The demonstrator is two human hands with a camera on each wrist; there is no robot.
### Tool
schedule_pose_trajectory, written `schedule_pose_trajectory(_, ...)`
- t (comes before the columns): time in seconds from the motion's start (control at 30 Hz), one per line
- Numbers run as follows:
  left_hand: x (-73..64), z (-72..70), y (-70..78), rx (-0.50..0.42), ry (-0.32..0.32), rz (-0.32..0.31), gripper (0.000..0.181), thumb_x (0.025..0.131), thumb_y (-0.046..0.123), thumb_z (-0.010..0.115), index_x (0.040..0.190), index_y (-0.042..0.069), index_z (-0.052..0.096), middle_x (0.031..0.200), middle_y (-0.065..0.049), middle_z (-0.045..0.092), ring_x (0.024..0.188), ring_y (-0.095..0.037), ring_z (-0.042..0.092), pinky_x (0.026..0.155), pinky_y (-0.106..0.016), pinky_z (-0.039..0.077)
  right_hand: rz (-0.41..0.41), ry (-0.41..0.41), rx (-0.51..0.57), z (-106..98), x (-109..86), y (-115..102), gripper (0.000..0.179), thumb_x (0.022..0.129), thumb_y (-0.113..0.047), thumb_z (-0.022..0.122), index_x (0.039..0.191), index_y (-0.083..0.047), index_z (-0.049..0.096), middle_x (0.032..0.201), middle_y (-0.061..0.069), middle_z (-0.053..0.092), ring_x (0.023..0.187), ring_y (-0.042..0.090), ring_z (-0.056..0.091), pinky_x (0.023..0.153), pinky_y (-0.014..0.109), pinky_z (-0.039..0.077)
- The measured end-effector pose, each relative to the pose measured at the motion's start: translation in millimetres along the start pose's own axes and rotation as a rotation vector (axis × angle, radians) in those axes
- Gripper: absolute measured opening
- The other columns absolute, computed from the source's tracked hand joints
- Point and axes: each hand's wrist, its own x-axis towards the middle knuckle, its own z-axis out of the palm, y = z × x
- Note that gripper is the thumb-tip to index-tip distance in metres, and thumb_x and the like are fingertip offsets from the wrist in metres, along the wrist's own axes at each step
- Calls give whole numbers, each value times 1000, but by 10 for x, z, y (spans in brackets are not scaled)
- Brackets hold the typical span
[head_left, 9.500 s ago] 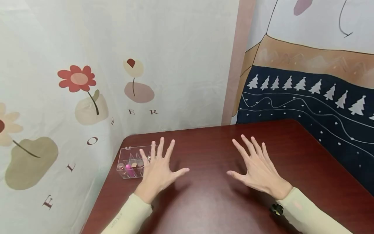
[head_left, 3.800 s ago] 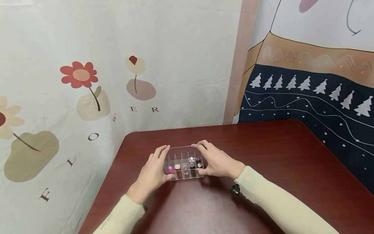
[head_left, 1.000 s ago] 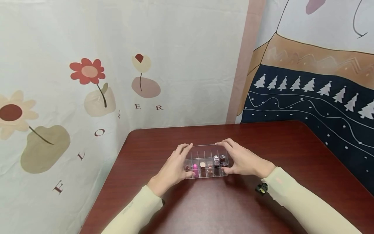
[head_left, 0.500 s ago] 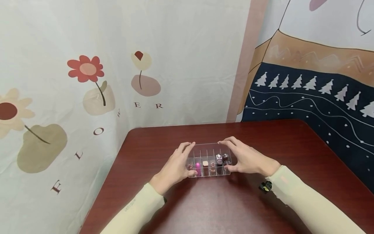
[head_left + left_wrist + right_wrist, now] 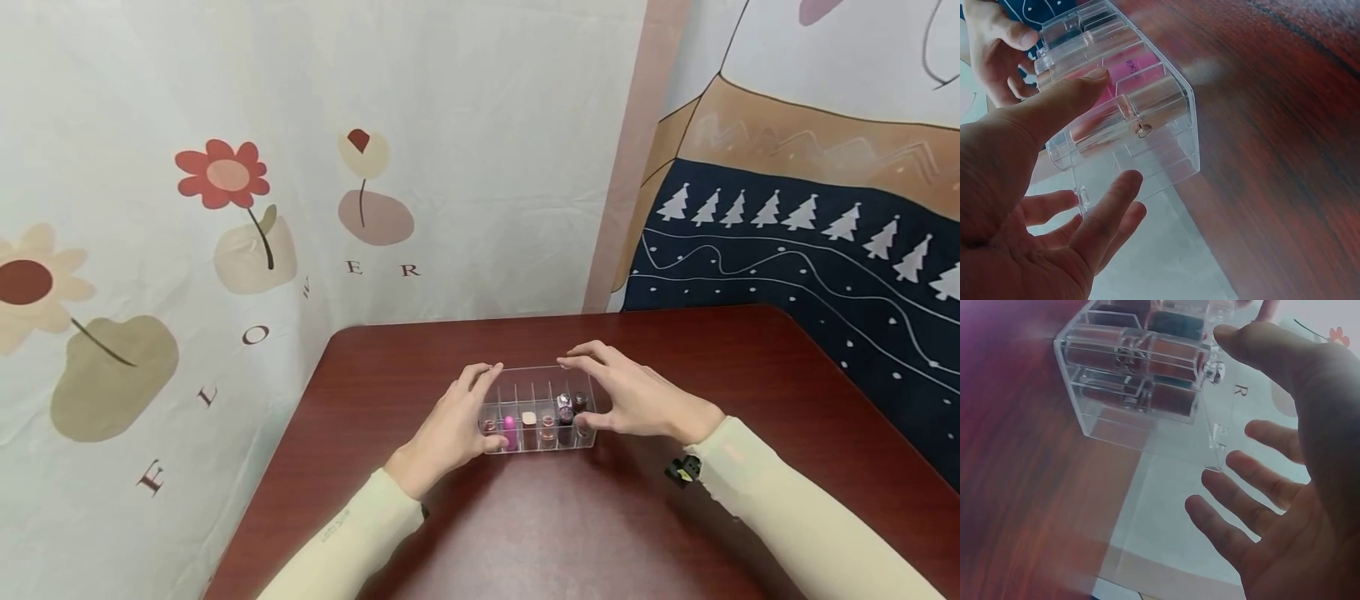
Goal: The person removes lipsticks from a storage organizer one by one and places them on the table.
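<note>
A clear divided plastic box point(image 5: 536, 387) stands in the middle of the table, seen in all three views. Small cosmetic tubes stand in its front compartments, among them a bright pink tube point(image 5: 510, 433) and several dark ones at the right end. My left hand point(image 5: 450, 417) holds the box's left end, thumb across the front and fingertips at the back edge. At the right end, my right hand point(image 5: 637, 396) is spread around the box. In the right wrist view its thumb is by the front and its other fingers are apart from the box.
The dark red-brown table point(image 5: 525, 517) has a back edge against a pale flower-print curtain point(image 5: 480, 167). To the right hangs a navy curtain with white trees point(image 5: 810, 250). A small black device point(image 5: 682, 472) is on the right wrist.
The box was at the table's left beneath spread hands; both hands later gripped it, and it now stands further right. Lately my right hand has loosened and risen slightly; the left stays.
</note>
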Motion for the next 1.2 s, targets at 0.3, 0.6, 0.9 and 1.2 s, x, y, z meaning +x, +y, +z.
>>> schedule_pose_trajectory(0.3,-5,9,-1,12,-1,-1,117,80,24,111,176,7,47,169,-19,54,134,-47,70,116,-60,62,-109,0,12,-86,138,12,56,99,-19,93,153,-20,76,154,3,69,142,25,68,116,52,65)
schedule_pose_trajectory(0.6,1,21,-7,4,-6,-2,116,81,25,111,177,8,47,170,-17,54,135,-47,70,118,-59,62,-174,-62,-26,-88,219,18,44,98,-10,92,141,-15,83,141,3,79,134,26,71,118,53,63)
schedule_pose_trajectory(0.9,3,26,-17,19,9,13,117,79,23,112,175,5,48,167,-19,55,134,-47,71,118,-61,61,-224,-70,-100,-82,250,22,38,97,-10,94,133,-18,87,132,-1,82,131,24,72,117,54,61)
schedule_pose_trajectory(1.2,11,20,-31,14,6,18,118,79,23,112,176,6,47,168,-18,55,138,-47,69,120,-61,60,-238,-78,-103,-43,241,15,37,98,-6,93,132,-20,88,127,-4,86,126,23,72,113,54,60)
